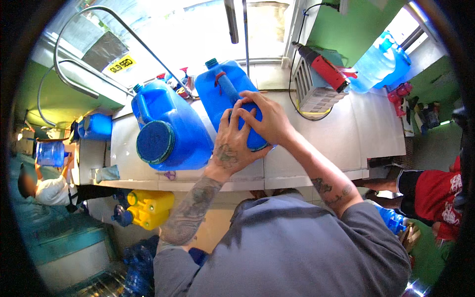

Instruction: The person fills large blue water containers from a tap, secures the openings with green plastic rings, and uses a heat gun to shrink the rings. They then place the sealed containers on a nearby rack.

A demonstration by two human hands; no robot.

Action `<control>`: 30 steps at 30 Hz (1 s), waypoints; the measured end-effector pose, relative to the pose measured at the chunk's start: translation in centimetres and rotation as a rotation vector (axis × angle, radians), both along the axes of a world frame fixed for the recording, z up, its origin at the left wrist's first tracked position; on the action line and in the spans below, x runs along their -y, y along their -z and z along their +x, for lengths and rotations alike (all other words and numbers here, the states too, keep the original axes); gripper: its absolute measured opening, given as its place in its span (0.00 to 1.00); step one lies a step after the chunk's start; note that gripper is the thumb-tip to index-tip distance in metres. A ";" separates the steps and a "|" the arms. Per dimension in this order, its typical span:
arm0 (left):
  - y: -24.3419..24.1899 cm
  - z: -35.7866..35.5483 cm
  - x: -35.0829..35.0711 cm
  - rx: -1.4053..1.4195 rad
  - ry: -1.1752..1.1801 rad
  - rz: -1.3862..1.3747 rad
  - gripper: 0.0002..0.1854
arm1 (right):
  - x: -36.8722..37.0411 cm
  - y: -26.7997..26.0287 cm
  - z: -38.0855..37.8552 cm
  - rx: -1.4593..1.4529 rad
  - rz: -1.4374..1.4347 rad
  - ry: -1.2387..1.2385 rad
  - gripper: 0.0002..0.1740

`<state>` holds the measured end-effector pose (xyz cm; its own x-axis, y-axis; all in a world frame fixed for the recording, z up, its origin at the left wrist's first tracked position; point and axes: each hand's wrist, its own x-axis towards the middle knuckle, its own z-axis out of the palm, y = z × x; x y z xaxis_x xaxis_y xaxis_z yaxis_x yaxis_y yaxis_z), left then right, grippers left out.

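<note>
Two blue plastic water jugs stand side by side on the pale tiled counter [308, 148]. The right blue jug [207, 89] has a molded handle with a red tie around it and a small dark cap. Both my hands are on its large round lid [255, 139], mostly hidden beneath them. My left hand [232, 146] lies over the lid's near left side. My right hand [269, 118] reaches across from the right, its fingers touching or crossing those of the left. The left blue jug [185, 130], with a wide dark blue lid [155, 142], is untouched.
A red heat gun [326, 70] rests on a stacked box at right, its cord looping onto the counter. Clear water containers [376, 63] stand beyond. Purple scissors [169, 175] lie near the front edge. People are at far left [52, 191] and far right [436, 196].
</note>
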<state>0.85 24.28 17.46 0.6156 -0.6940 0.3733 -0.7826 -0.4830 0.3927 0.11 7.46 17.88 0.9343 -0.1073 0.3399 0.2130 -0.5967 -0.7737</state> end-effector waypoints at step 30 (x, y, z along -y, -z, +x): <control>4.8 8.9 -4.1 -0.629 -0.289 -0.530 0.17 | 12.3 -1.9 -5.1 0.119 -0.565 -0.843 0.48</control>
